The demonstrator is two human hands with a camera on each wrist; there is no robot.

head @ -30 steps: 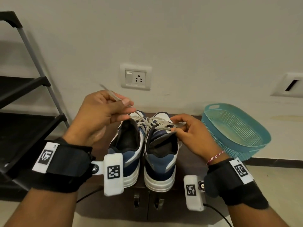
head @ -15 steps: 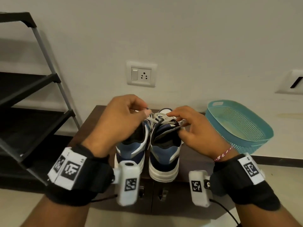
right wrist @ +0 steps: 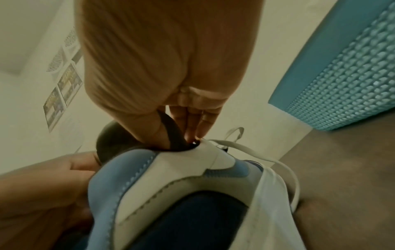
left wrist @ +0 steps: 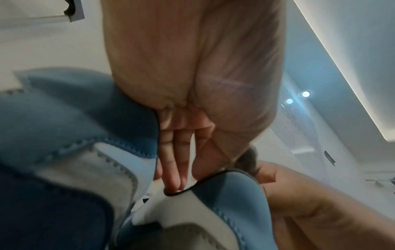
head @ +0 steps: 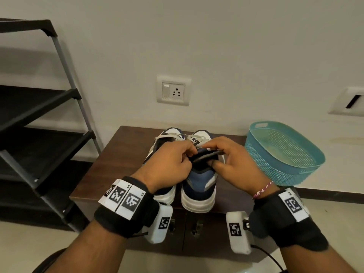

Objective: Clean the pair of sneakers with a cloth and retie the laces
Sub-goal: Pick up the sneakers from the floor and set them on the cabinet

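Blue-and-white leather fills my view: the 2 sneakers sit side by side, heels toward me, on the dark wooden cabinet (head: pixel 122 154). All places below I give from the right sneaker (head: pixel 199 186). The left sneaker (head: pixel 163 191) stands just beside it, touching or nearly so. My left hand (head: pixel 169 164) is at its collar, fingers curled; the left wrist view shows my fingertips (left wrist: pixel 174 177) tucked at the inner rim, steadying it. My right hand (head: pixel 234 164) pinches its black tongue (right wrist: pixel 173 132) between thumb and fingers, pulling it up and back so the lacing lies flat, I judge. White laces (head: pixel 195 138) trail loose beyond my knuckles, toward its toe, not yet knotted. No cloth is visible, so I take it this is the retying stage. Next comes gathering both lace ends; the risk is the tongue slipping sideways. To its right, well apart, stands the teal basket (head: pixel 307 170).
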